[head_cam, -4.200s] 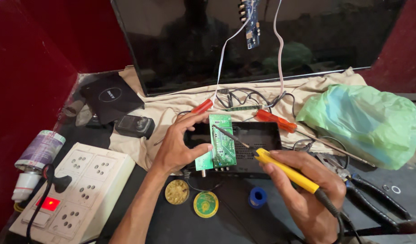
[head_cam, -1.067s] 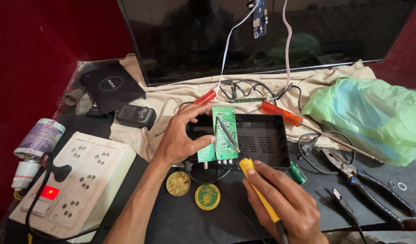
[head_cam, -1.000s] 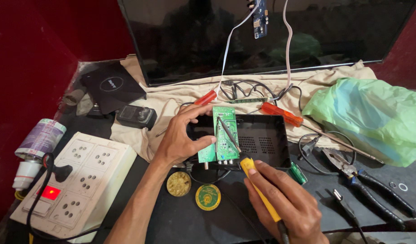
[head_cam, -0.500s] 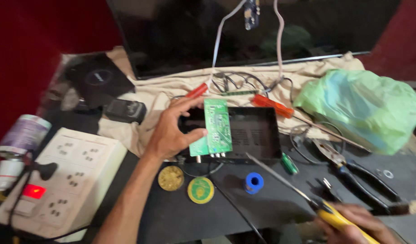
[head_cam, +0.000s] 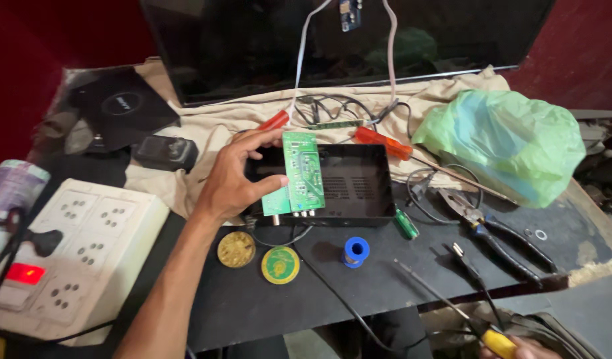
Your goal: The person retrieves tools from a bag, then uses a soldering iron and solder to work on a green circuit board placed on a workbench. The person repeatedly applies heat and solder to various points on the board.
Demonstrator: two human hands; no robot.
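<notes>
At the near edge of the desk point(head_cam: 385, 292), only a sliver of the right hand point(head_cam: 518, 349) is seen, beside the yellow handle of a soldering iron point(head_cam: 452, 309) whose thin shaft points up and left toward the middle of the desk. Whether that hand is clenched on the handle cannot be told, as it is cut off by the frame.

Farther in, the left hand point(head_cam: 229, 183) is closed on a green circuit board point(head_cam: 299, 174), pinched by its left edge between thumb and fingers. The board is held tilted over the left end of a black plastic case point(head_cam: 349, 183).

The board is judged light, thin and stiff, yet fragile: it is best gripped by its bare edges only, with no pressure placed on the soldered parts or the connectors at its lower end. Its face is bright green with pale printed tracks, and a paler green section shows at the lower left.

Below the left hand, two round tins point(head_cam: 259, 256) and a blue solder spool point(head_cam: 356, 251) are set on the desk. To its right lie pliers point(head_cam: 492, 229) and a green plastic bag point(head_cam: 502, 143). Beyond the hand, red-handled screwdrivers point(head_cam: 379, 141) rest on a beige cloth point(head_cam: 219, 123).
</notes>
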